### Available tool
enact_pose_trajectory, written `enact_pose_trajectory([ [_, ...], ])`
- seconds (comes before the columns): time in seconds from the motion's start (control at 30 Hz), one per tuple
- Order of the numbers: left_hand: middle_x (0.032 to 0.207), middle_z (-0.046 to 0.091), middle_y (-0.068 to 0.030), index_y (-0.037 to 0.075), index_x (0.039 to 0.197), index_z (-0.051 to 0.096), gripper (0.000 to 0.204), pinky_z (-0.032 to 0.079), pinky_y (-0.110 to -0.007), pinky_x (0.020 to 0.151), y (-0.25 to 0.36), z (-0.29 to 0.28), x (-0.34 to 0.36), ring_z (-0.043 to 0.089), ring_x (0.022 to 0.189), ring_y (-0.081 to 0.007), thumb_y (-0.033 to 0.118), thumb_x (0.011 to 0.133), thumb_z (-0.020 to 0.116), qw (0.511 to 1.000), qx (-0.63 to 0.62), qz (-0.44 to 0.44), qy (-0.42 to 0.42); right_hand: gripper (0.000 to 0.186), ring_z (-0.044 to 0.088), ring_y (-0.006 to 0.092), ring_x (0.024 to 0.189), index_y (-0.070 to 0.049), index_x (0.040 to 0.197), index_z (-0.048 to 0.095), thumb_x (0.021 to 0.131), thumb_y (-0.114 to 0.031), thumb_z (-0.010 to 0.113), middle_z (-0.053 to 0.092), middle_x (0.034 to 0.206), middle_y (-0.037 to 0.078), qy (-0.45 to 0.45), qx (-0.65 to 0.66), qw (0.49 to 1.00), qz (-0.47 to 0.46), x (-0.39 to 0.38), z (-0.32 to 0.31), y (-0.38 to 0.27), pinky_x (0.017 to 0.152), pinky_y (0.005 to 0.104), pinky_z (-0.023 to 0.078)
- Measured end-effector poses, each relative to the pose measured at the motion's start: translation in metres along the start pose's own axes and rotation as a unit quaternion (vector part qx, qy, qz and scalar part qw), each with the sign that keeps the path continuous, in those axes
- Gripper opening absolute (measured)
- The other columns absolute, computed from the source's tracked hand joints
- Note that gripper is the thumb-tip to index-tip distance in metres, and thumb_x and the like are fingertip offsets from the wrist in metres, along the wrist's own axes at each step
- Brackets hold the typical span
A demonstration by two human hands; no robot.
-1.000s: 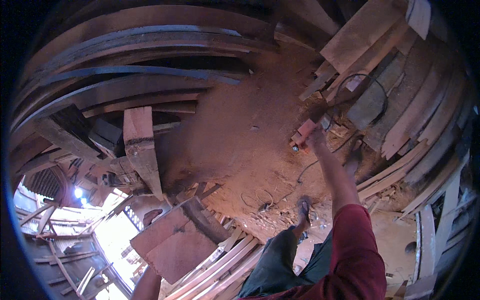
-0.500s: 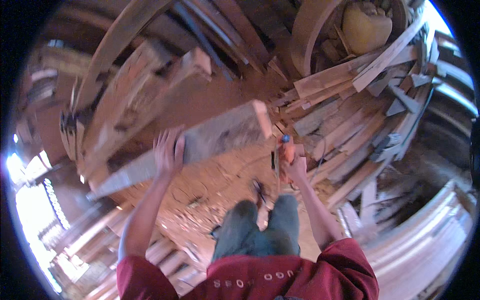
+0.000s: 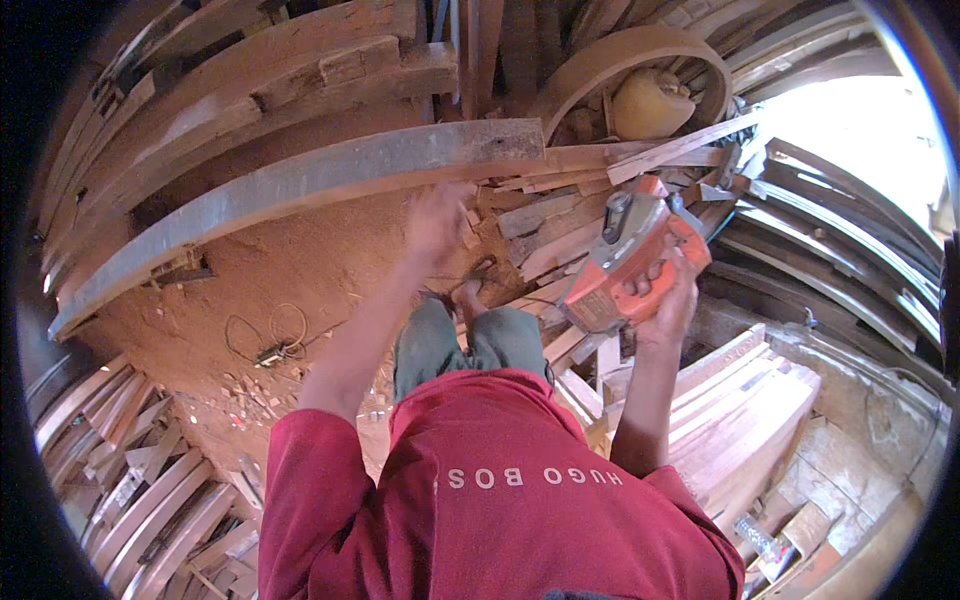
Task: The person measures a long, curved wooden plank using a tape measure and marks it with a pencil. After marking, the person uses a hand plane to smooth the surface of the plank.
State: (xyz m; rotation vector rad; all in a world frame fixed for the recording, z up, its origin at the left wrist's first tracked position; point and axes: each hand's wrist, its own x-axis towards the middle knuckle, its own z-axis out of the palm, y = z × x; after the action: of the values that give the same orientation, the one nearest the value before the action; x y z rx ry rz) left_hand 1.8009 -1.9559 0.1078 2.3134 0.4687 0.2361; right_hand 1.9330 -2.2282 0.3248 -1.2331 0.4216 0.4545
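An orange electric hand planer [image 3: 625, 260] is held up on the right, its grey base tilted to face sideways. My right hand [image 3: 668, 290] is closed around its handle. A long, slightly curved timber beam [image 3: 350, 170] stretches from the left to the middle, ahead of me, with its near end by the wood pile. Just below that end is my left hand [image 3: 440, 225], raised and smeared by motion, so its fingers cannot be made out. I see nothing plainly held in it.
Stacked curved timbers [image 3: 300, 80] lie beyond the beam. A yellow jerrycan [image 3: 650, 105] sits inside a round wooden rim [image 3: 560, 85]. Cut boards [image 3: 740, 400] are piled at the right, and offcuts [image 3: 160, 520] at the lower left. A loose cord [image 3: 285, 330] lies on the dirt floor.
My left hand has left the beam's face and moved right. The planer has risen from low beside my leg to the upper right. The view has shifted, and the beam appears farther off.
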Motion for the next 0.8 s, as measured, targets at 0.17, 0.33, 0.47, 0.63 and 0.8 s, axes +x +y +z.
enact_pose_trajectory([
  [0.17, 0.115, 0.068, -0.0130, 0.006, 0.120, 0.067, 0.045, 0.043, -0.040, 0.099, 0.090, 0.041, -0.101, 0.060, 0.106, -0.0280, 0.037, 0.101, 0.041, 0.909, -0.338, 0.064, -0.236, 0.047, 0.045, 0.0109, 0.052, -0.008, 0.128, 0.049, 0.087, -0.028, 0.060, 0.046, 0.072, -0.002, -0.069, 0.029, 0.992, -0.097, -0.093, 0.042, -0.042, 0.049, 0.0283, 0.041],
  [0.33, 0.113, 0.068, -0.0138, 0.008, 0.118, 0.069, 0.052, 0.045, -0.041, 0.097, 0.070, 0.001, -0.150, 0.061, 0.102, -0.0276, 0.046, 0.102, 0.036, 0.842, -0.372, -0.024, -0.389, 0.044, 0.046, 0.0108, 0.052, -0.005, 0.125, 0.049, 0.087, -0.024, 0.061, 0.048, 0.075, -0.002, -0.192, 0.020, 0.961, -0.200, -0.141, 0.075, -0.056, 0.049, 0.0284, 0.041],
  [0.47, 0.101, 0.071, -0.0167, 0.009, 0.110, 0.071, 0.054, 0.054, -0.043, 0.080, -0.001, -0.072, -0.212, 0.069, 0.086, -0.0318, 0.051, 0.102, 0.036, 0.944, -0.185, -0.207, -0.175, 0.024, 0.050, 0.0124, 0.053, -0.003, 0.107, 0.055, 0.087, -0.012, 0.063, 0.052, 0.076, 0.001, -0.112, -0.110, 0.965, -0.208, -0.133, 0.093, -0.062, 0.047, 0.0248, 0.041],
  [0.63, 0.085, 0.066, -0.0187, 0.006, 0.096, 0.067, 0.036, 0.042, -0.051, 0.087, -0.058, -0.101, -0.337, 0.061, 0.085, -0.0408, 0.037, 0.100, 0.049, 0.938, 0.068, -0.267, 0.210, 0.025, 0.052, 0.0072, 0.055, -0.004, 0.110, 0.061, 0.096, -0.024, 0.060, 0.056, 0.072, 0.002, -0.185, -0.350, 0.899, -0.186, -0.075, 0.098, -0.045, 0.043, 0.0220, 0.043],
  [0.8, 0.090, 0.067, -0.0229, 0.002, 0.097, 0.063, 0.034, 0.046, -0.054, 0.077, -0.022, -0.029, -0.417, 0.062, 0.087, -0.0442, 0.033, 0.101, 0.049, 0.904, -0.005, -0.419, 0.091, 0.041, 0.050, 0.0044, 0.052, -0.008, 0.122, 0.062, 0.101, -0.041, 0.052, 0.057, 0.073, -0.001, -0.316, -0.343, 0.882, -0.071, -0.033, 0.143, 0.006, 0.042, 0.0203, 0.042],
])
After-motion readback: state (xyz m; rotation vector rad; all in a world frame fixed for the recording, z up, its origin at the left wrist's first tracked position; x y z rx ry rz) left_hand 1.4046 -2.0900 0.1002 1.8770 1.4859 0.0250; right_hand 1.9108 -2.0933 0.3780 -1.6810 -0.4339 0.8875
